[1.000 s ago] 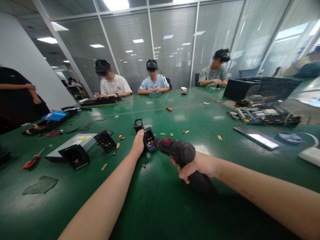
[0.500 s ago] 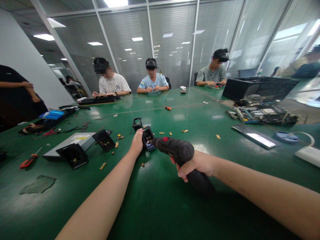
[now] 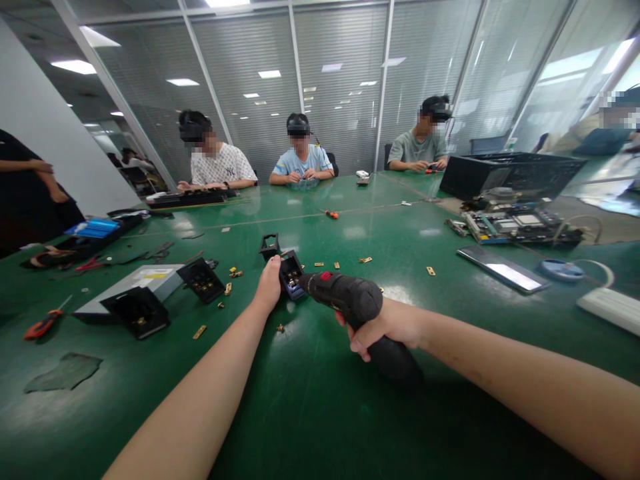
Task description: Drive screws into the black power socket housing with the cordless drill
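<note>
My left hand grips the side of a small black plastic housing with metal parts inside it. In my right hand is a black cordless drill with a red switch on top. Its front end points left at the open face of the housing; whether the tip touches a screw is too small to tell. Just behind my left hand stands a black frame. Two more black housings, one nearer and one farther, lie to the left with brass pieces in them.
Brass strips are scattered over the green table. At left are a grey metal box and an orange screwdriver. A phone, a circuit board and a black case lie at right. Several people sit across the table.
The whole view has shifted slightly, so everything appears a little farther left. Both hands keep their hold, and the drill stays at the housing.
</note>
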The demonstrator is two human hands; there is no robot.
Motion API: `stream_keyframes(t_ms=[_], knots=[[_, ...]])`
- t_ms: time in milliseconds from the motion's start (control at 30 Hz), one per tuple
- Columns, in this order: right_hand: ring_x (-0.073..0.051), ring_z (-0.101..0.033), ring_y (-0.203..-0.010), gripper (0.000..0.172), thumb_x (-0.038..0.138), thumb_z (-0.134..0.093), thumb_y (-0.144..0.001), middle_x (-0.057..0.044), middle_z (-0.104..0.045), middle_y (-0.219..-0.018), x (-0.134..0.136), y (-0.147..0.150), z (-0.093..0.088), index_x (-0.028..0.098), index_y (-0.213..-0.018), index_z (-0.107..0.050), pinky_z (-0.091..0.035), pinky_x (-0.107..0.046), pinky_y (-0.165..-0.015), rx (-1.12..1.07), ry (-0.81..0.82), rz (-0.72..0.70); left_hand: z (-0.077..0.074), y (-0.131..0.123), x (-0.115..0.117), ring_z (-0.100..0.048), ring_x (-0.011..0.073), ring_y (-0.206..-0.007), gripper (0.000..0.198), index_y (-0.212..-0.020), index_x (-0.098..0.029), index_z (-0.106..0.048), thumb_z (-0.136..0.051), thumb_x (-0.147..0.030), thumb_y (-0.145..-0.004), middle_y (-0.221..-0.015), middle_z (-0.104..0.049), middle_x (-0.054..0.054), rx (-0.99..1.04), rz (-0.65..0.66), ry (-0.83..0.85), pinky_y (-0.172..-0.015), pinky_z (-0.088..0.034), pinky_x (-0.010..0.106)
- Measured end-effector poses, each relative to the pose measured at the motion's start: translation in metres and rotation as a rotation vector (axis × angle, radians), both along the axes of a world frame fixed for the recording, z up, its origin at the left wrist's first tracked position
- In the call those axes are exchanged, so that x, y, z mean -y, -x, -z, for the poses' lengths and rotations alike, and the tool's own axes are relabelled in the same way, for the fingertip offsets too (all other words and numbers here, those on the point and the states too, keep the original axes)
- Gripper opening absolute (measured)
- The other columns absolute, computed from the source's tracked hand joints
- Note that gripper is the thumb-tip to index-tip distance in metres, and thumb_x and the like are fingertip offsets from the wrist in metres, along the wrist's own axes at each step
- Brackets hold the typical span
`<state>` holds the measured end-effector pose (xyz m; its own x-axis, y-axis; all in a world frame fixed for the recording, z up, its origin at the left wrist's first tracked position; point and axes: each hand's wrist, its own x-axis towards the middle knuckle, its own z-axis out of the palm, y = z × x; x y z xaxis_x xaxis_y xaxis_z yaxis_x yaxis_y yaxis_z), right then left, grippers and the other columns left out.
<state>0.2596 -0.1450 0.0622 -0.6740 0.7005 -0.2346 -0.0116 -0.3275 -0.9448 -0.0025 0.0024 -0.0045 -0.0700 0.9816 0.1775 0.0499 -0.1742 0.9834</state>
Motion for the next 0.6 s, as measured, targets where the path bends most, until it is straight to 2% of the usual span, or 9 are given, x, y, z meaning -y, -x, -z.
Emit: stream_keyframes(t_ms=[467,600], knots=[[-0.014,-0.063,-0.047,0.041,0.01,-0.077,-0.054,0.003,-0.066,-0.058,-0.0014,0.0003,0.0001,0.016,-0.087,-0.055,-0.05,-0.023,-0.047,-0.011,0.021,-0.011,0.0037,0.002,-0.0027,-0.062,0.0183,-0.067,0.057,-0.097,-0.02,-0.059,-0.046,-0.073,-0.082,-0.079,-0.065,0.003,0.018,-0.016,0.005,-0.057,-0.049,0.029],[-0.015,-0.062,-0.046,0.042,0.01,-0.078,-0.054,0.002,-0.066,-0.055,-0.0017,0.0012,0.0032,0.016,-0.088,-0.054,-0.051,-0.024,-0.046,-0.002,0.01,0.001,0.0043,0.0024,-0.0038,-0.061,0.0172,-0.067,0.055,-0.093,-0.019,-0.059,-0.045,-0.072,-0.084,-0.078,-0.064,0.002,0.007,0.016,-0.022,-0.061,-0.05,0.029]])
